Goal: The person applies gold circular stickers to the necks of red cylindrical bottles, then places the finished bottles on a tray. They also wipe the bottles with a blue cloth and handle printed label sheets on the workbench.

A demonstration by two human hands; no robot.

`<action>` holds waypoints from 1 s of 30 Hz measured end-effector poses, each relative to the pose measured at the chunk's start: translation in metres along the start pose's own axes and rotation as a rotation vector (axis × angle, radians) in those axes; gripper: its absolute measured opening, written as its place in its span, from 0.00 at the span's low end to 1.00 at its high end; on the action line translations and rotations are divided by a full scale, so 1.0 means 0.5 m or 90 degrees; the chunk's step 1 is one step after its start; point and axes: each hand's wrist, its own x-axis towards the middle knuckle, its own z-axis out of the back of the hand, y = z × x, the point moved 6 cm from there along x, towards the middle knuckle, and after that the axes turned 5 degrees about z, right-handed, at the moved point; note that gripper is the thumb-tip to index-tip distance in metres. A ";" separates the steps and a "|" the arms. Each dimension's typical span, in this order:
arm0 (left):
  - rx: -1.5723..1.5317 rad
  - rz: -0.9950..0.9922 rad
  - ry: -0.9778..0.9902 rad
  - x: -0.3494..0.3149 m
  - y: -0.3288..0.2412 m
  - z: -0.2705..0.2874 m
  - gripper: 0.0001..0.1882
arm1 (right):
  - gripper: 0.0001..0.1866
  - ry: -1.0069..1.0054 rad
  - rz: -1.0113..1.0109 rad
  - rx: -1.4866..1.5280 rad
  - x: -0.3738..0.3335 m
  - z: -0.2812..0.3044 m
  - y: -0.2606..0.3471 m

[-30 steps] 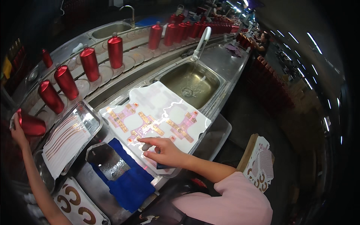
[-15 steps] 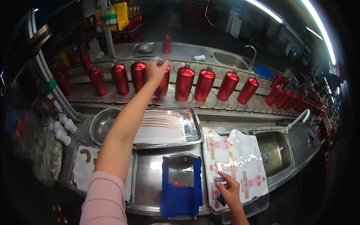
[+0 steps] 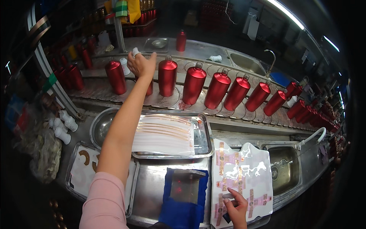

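My left hand (image 3: 142,66) is stretched out over the conveyor, thumb spread away from the fingers. Something white, a finger cover or small plug, shows at its fingertips; I cannot tell which. A red bottle (image 3: 149,87) is mostly hidden behind my wrist, and another red bottle (image 3: 115,77) stands to its left beside a white stopper (image 3: 124,66). My right hand (image 3: 236,208) hovers at a white sheet (image 3: 261,152) with pink-and-gold decals (image 3: 259,202). A grey cover is on one finger, index and thumb are apart, and a small dark flat piece (image 3: 226,217) sits under the curled fingers.
More red bottles (image 3: 195,84) line the conveyor (image 3: 175,100). A steel tray (image 3: 207,137) holds gold strips on white paper; a round bowl (image 3: 100,128) is beside it. A blue cloth (image 3: 183,213) lies in front, a sink (image 3: 284,164) at right, and white stoppers (image 3: 63,134) at left.
My left hand has come off a bottle's neck and moved left, its thumb opening outward. My right hand stays over the decal sheet. The view has shifted a little.
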 end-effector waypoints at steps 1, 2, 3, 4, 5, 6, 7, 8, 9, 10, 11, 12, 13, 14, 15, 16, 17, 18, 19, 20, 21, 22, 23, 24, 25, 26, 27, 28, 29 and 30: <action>0.104 0.111 0.112 0.005 0.049 -0.024 0.36 | 0.25 0.001 0.002 -0.002 0.001 0.001 -0.005; 0.014 0.154 0.332 0.002 0.089 -0.057 0.42 | 0.24 0.003 0.005 -0.006 0.003 0.001 -0.013; -0.039 0.118 0.286 0.002 0.095 -0.061 0.41 | 0.24 0.020 -0.012 -0.006 0.005 -0.002 -0.025; -0.064 0.112 0.261 -0.007 0.103 -0.071 0.40 | 0.23 0.038 -0.031 -0.005 0.006 -0.005 -0.039; -0.097 0.117 0.247 -0.014 0.106 -0.083 0.39 | 0.23 0.057 -0.053 -0.004 0.008 -0.009 -0.054; -0.117 0.140 0.254 -0.029 0.108 -0.098 0.38 | 0.23 0.047 -0.039 0.009 0.010 -0.010 -0.063; -0.098 0.096 0.219 -0.034 0.096 -0.104 0.36 | 0.24 0.035 -0.024 0.021 0.013 -0.009 -0.071; -0.082 0.093 0.176 -0.049 0.087 -0.107 0.35 | 0.24 0.021 -0.006 0.035 0.016 -0.009 -0.077; -0.100 0.110 0.186 -0.059 0.081 -0.115 0.33 | 0.24 0.018 0.005 -0.016 0.018 -0.009 -0.083; -0.113 0.116 0.192 -0.067 0.072 -0.120 0.30 | 0.24 0.023 0.016 -0.046 0.018 -0.011 -0.087; -0.115 0.112 0.199 -0.076 0.062 -0.123 0.30 | 0.24 0.025 0.028 -0.075 0.018 -0.013 -0.087; -0.112 0.108 0.189 -0.086 0.053 -0.122 0.29 | 0.24 0.026 0.040 -0.105 0.017 -0.014 -0.085; -0.134 0.111 0.200 -0.094 0.045 -0.123 0.28 | 0.24 0.031 0.025 -0.086 0.015 -0.016 -0.084; -0.146 0.106 0.194 -0.104 0.036 -0.119 0.26 | 0.24 0.034 0.009 -0.066 0.012 -0.017 -0.082; -0.168 0.093 0.196 -0.110 0.028 -0.114 0.27 | 0.24 0.034 -0.010 -0.047 0.007 -0.017 -0.077; -0.191 0.072 0.209 -0.118 0.017 -0.110 0.28 | 0.24 0.019 0.003 -0.042 0.005 -0.015 -0.064; -0.216 0.087 0.213 -0.122 0.016 -0.101 0.27 | 0.24 0.004 0.013 -0.038 0.001 -0.011 -0.052; -0.231 0.110 0.237 -0.125 0.017 -0.090 0.26 | 0.24 -0.011 0.021 -0.032 -0.001 -0.008 -0.038; -0.353 0.151 0.255 -0.125 0.017 -0.072 0.23 | 0.23 -0.006 0.020 -0.017 -0.004 -0.008 -0.027; -0.439 0.222 0.301 -0.124 0.021 -0.055 0.19 | 0.23 -0.001 0.033 -0.010 -0.005 -0.008 -0.013; -0.563 0.254 0.287 -0.123 0.017 -0.022 0.15 | 0.23 0.005 0.044 -0.005 -0.005 -0.008 -0.001; -0.619 0.336 0.302 -0.121 0.022 0.008 0.13 | 0.23 0.011 0.064 0.002 -0.004 -0.010 0.013; -0.725 0.451 0.355 -0.120 0.023 0.036 0.21 | 0.23 0.024 0.032 -0.002 -0.002 -0.013 0.016; -0.707 0.667 0.442 -0.138 0.041 0.065 0.21 | 0.23 0.035 0.019 -0.006 0.001 -0.018 0.022; -0.745 0.748 0.490 -0.149 0.041 0.108 0.21 | 0.24 0.056 0.055 0.026 0.005 -0.025 0.038; -0.802 0.804 0.555 -0.161 0.034 0.151 0.20 | 0.24 0.074 0.045 0.026 0.010 -0.034 0.045; -0.852 0.842 0.612 -0.170 0.031 0.200 0.19 | 0.24 0.094 0.095 0.033 0.012 -0.044 0.065; -0.894 0.872 0.647 -0.182 0.025 0.237 0.18 | 0.25 0.106 0.096 0.008 0.019 -0.054 0.074; -0.938 0.919 0.642 -0.198 0.029 0.279 0.18 | 0.25 0.123 0.151 0.042 0.021 -0.068 0.098; -0.883 0.861 0.605 -0.204 0.046 0.323 0.19 | 0.25 0.145 0.164 0.047 0.025 -0.081 0.113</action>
